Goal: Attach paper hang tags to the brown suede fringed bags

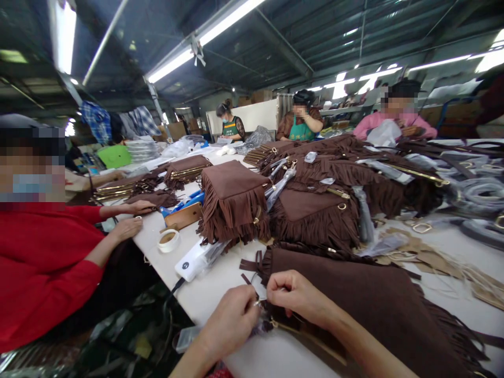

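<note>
A dark brown fringed bag [354, 299] lies flat before me, its gold-edged opening [311, 336] turned toward me. At the bag's near left corner, my left hand [236, 315] is closed in a pinch on something small that I cannot make out. My right hand [295, 294] rests over the same corner, fingers curled together, their contents hidden. A thin pale loop [259, 286] shows between the two hands. Beside them, short brown fringe ties [252, 265] stick out from the bag's corner.
Piled fringed bags [236, 181] stand across the table, with a tape roll [162, 247], a phone [185, 216] and a white power strip [191, 265] at left. Wrapped straps [478, 194] and brown paper tags [437, 260] lie right. A red-sleeved co-worker [47, 273] sits left; others sit opposite.
</note>
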Tool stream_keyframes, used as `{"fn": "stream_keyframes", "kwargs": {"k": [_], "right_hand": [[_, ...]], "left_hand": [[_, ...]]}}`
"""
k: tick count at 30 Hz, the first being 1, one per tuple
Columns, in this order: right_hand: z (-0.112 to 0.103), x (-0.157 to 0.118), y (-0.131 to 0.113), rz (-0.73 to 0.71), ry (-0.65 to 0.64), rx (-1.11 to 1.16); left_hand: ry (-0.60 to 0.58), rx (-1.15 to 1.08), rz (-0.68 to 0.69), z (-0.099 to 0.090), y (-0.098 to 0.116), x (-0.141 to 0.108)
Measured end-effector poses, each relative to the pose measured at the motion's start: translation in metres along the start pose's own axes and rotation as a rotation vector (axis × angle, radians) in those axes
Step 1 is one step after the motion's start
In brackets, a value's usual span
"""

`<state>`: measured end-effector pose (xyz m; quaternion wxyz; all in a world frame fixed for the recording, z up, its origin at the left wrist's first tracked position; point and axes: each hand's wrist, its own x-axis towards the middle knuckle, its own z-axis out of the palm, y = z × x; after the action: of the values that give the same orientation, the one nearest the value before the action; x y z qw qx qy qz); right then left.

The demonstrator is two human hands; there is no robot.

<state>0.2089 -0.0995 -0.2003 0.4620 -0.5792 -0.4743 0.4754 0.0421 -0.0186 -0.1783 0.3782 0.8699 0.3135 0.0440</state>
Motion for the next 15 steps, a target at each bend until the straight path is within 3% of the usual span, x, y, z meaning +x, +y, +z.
{"fn": "stream_keyframes", "kwargs": {"k": [3, 6, 15], "right_hand": [[-0.003, 0.001, 0.003, -0.005, 0.016, -0.069], [-0.006, 0.0, 0.004, -0.018, 0.033, -0.103], [-0.009, -0.001, 0.006, -0.114, 0.079, -0.261]], "left_hand": [[-0.111, -0.363, -0.09, 0.0, -0.006, 0.005], [-0.136, -0.643, -0.149, -0.001, -0.009, 0.008], [-0.066, -0.609, -0.22, 0.004, -0.001, 0.015]]}}
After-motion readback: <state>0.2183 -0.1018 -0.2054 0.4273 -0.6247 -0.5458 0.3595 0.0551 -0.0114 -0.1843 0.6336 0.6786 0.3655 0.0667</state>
